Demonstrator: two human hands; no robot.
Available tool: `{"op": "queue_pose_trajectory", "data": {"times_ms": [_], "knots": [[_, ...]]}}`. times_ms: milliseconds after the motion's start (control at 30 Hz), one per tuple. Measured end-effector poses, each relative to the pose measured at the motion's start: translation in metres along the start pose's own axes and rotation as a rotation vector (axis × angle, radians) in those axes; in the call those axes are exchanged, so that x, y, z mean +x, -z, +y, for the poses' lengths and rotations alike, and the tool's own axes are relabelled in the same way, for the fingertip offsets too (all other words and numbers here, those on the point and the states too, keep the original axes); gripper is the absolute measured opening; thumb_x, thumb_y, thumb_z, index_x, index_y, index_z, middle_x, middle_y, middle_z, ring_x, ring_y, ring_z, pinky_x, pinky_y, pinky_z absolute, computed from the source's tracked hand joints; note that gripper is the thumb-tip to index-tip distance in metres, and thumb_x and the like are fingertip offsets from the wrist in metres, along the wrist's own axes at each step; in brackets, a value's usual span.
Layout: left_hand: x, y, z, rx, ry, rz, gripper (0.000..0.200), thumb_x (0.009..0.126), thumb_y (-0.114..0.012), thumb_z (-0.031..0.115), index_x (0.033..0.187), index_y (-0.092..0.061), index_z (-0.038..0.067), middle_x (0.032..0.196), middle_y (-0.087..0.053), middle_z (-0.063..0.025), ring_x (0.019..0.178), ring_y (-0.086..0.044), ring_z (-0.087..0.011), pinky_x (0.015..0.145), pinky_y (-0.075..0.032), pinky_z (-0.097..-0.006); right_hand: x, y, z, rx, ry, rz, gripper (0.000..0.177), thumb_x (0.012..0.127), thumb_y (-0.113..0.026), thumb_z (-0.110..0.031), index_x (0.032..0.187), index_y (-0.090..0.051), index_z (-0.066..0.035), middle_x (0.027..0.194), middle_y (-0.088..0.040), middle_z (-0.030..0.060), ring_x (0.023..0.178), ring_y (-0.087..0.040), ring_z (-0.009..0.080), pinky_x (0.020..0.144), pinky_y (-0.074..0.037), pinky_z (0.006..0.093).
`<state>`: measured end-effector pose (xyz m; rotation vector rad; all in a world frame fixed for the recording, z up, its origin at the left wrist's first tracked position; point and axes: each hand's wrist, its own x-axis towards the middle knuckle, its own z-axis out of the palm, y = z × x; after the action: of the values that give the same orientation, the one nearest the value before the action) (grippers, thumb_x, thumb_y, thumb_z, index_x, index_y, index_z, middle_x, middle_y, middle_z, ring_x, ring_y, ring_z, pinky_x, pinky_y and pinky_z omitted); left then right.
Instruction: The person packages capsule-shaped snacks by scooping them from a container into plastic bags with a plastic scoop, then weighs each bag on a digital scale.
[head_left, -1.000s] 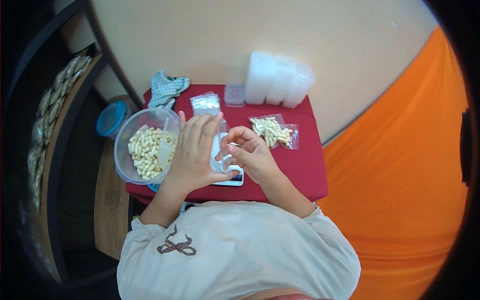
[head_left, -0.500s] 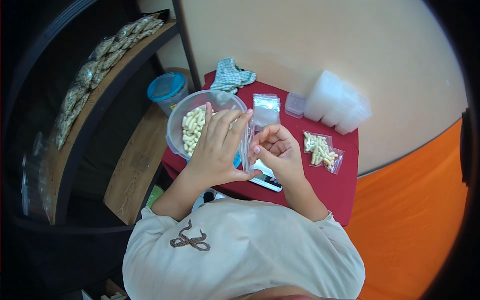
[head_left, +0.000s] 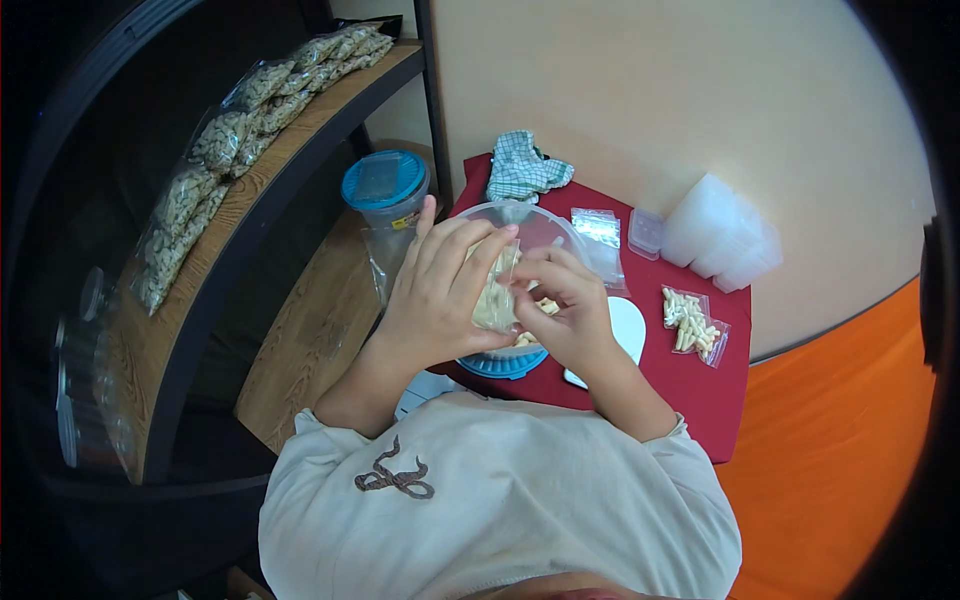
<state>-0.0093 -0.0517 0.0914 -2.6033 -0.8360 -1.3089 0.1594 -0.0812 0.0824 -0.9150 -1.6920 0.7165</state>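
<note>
My left hand (head_left: 445, 290) is curled around a clear plastic bag (head_left: 495, 305), thumb below and fingers above. My right hand (head_left: 568, 308) has its fingertips pinched at the bag's right edge. Both hands are over a clear round tub (head_left: 552, 222) and hide much of it. Pale finger-shaped pieces (head_left: 547, 306) show past my hands; those seen through the bag cannot be told apart from the tub's. Partly covered by my right forearm, a white kitchen scale (head_left: 627, 330) lies at the right.
Two filled bags (head_left: 690, 320) lie on the red-covered table (head_left: 715, 395). Behind are flat empty bags (head_left: 597, 228), stacked clear containers (head_left: 720, 235) and a checked cloth (head_left: 525, 165). At left stand a blue-lidded tub (head_left: 385, 185) and a shelf (head_left: 260, 180) with packed bags.
My view has swung left, so the table sits further right. Both hands have moved from the tub's right side to over it, and my right fingers have closed onto the bag's edge.
</note>
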Motion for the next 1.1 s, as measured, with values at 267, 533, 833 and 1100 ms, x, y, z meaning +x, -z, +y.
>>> {"op": "queue_pose_trajectory", "data": {"times_ms": [267,533,833,1100], "knots": [[-0.008,0.016,-0.052,-0.112,-0.031,-0.077,0.066,0.052,-0.078,0.025,0.111,-0.056,0.004,0.102,-0.057,-0.0109,0.093,-0.056,-0.0287,0.088,-0.044,-0.0402,0.041,-0.022,-0.006,-0.442,0.078,-0.21,0.041,0.069,-0.074,-0.018,0.104,-0.06,-0.004,0.105,-0.055,0.014,0.099,-0.053,0.032,0.081,-0.046,0.0392],[-0.058,0.016,-0.117,-0.149,0.234,-0.06,0.065,0.054,-0.081,0.029,0.109,-0.055,0.004,0.1,-0.058,-0.0108,0.093,-0.056,-0.0275,0.082,-0.045,-0.0382,0.036,0.012,0.077,-1.426,-0.037,-0.734,0.031,0.08,-0.063,-0.034,0.102,-0.064,-0.012,0.098,-0.061,0.0079,0.102,-0.054,0.0243,0.1,-0.029,0.0502],[-0.092,-0.018,-0.113,-0.543,0.303,-0.115,0.087,0.052,-0.084,0.036,0.121,-0.041,0.004,0.121,-0.046,-0.0174,0.113,-0.046,-0.033,0.095,-0.038,-0.0415,0.053,-0.001,0.044,-1.511,-0.337,-1.016,0.043,0.077,-0.061,-0.05,0.092,-0.065,-0.01,0.086,-0.062,0.0056,0.095,-0.056,0.0221,0.079,-0.042,0.0387],[-0.094,-0.03,-0.111,-0.642,0.318,-0.227,0.097,0.054,-0.083,0.033,0.13,-0.033,0.003,0.127,-0.046,-0.0168,0.114,-0.049,-0.0313,0.098,-0.037,-0.0416,0.058,-0.02,0.086,-1.812,-0.078,-0.728,0.012,0.077,-0.059,-0.016,0.086,-0.063,-0.01,0.086,-0.061,0.0039,0.091,-0.057,0.019,0.067,-0.045,0.0332]]}}
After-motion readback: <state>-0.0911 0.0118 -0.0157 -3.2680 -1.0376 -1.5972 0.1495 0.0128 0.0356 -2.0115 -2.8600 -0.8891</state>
